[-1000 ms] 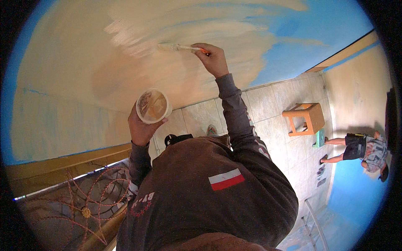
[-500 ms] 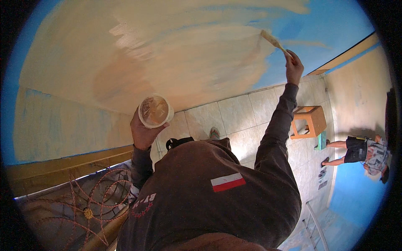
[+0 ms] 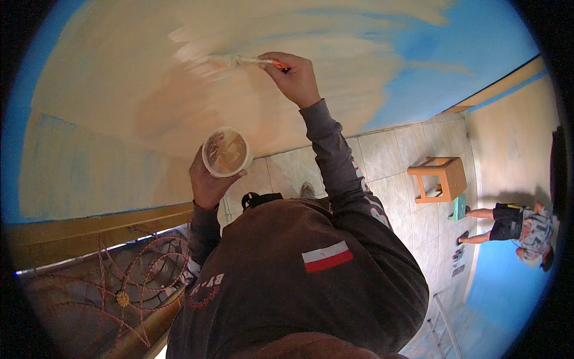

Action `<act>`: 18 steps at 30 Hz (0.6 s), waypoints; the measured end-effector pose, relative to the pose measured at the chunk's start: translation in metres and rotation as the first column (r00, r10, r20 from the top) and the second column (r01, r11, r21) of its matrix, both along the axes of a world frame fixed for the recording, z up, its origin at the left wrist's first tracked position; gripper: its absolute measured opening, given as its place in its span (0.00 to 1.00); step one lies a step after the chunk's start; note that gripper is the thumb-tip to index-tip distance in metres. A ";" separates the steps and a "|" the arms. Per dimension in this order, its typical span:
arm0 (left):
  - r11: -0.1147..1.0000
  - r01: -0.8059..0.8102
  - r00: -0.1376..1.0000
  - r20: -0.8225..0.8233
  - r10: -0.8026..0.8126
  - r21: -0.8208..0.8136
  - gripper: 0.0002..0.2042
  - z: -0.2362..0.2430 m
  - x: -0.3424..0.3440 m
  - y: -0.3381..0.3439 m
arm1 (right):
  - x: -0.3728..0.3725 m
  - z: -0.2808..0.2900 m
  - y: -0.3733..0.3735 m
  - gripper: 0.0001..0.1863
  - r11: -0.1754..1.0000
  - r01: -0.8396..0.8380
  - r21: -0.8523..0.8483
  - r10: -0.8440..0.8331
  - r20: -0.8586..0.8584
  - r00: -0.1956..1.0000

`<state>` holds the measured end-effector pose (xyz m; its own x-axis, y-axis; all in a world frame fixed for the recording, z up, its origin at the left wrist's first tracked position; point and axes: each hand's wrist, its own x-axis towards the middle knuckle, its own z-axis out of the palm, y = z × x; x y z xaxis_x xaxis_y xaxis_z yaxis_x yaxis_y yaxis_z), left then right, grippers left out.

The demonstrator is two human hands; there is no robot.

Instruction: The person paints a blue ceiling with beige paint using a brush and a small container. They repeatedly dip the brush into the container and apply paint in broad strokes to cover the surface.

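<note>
Two hands are busy: our right hand (image 3: 296,78), fingers closed on the brush (image 3: 239,60), has swung back left over the beige wall (image 3: 119,90); our left hand (image 3: 209,179) grips the paint cup (image 3: 226,152).

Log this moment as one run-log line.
right hand: grips brush, bristles on wall | left hand: holds paint cup | wall: tan over blue

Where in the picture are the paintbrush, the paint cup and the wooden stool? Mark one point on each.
paintbrush (image 3: 239,60): head view, on the pale ferrule just behind the bristles.
paint cup (image 3: 226,152): head view, on the paint-smeared inside of the cup.
wooden stool (image 3: 452,177): head view, on its orange side panel.
</note>
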<state>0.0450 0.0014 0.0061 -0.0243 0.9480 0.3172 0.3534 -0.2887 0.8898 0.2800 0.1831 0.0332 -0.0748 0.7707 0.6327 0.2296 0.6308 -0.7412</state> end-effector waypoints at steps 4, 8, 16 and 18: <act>1.000 -0.017 1.000 0.015 0.017 -0.005 0.40 0.009 0.004 -0.005 | 0.036 0.001 0.010 0.10 0.992 0.128 -0.013 -0.128 -0.013 0.992; 0.999 -0.050 0.999 0.016 0.050 0.003 0.40 0.005 0.003 -0.008 | 0.125 0.011 0.003 0.11 0.953 0.301 -0.041 -0.298 0.065 0.952; 0.997 -0.058 0.998 -0.043 0.056 -0.050 0.41 0.004 0.001 -0.007 | 0.245 0.018 -0.030 0.12 0.760 0.643 -0.100 -0.633 0.116 0.766; 0.997 -0.048 0.998 -0.029 0.046 -0.058 0.41 0.003 0.002 -0.006 | 0.242 0.015 -0.036 0.12 0.724 0.685 -0.078 -0.677 0.105 0.728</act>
